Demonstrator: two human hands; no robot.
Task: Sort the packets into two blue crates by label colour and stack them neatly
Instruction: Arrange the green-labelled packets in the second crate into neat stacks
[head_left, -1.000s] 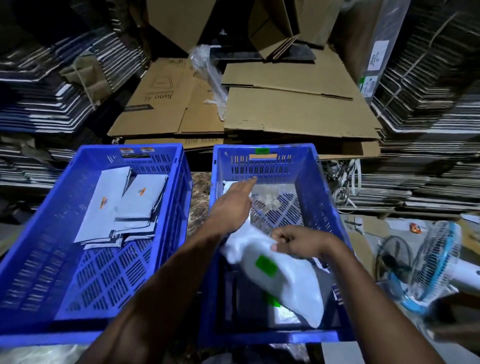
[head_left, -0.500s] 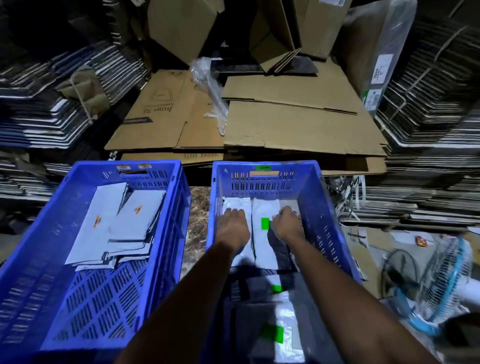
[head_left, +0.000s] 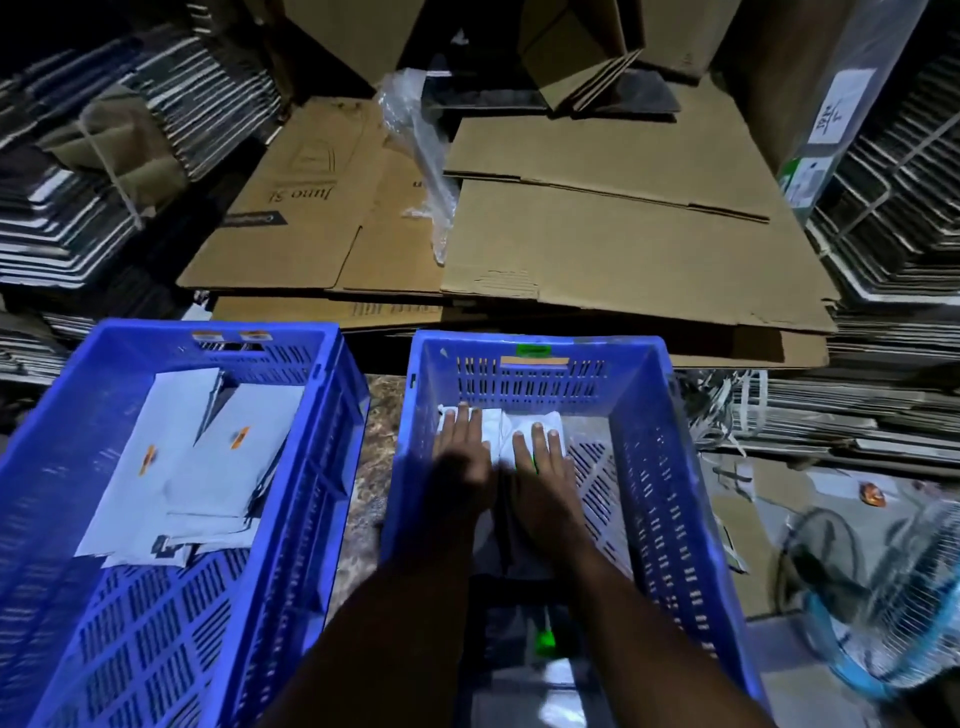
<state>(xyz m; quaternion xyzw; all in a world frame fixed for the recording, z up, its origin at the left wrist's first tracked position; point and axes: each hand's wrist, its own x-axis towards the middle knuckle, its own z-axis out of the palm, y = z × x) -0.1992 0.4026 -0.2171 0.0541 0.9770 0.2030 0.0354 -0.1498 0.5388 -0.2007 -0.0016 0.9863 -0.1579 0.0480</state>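
Two blue crates stand side by side. The left crate (head_left: 332, 415) holds a loose pile of white packets with orange labels (head_left: 208, 467). In the right crate (head_left: 670, 467), white packets with green labels (head_left: 540, 421) lie at the far end. My left hand (head_left: 462, 457) and my right hand (head_left: 540, 467) press flat on them, fingers straight and side by side. My hands and forearms hide most of those packets. More green-labelled packets (head_left: 545, 644) lie at the near end of that crate, under my arms.
Flattened cardboard boxes (head_left: 623, 249) lie just beyond the crates, with tall stacks of folded cartons on both sides. A small fan (head_left: 872, 587) stands on the floor at the right. A strip of mottled floor shows between the two crates.
A second ago my right hand carried a green-labelled packet over the right crate. It now lies at the far end, and both hands have slid forward and flattened onto the packets.
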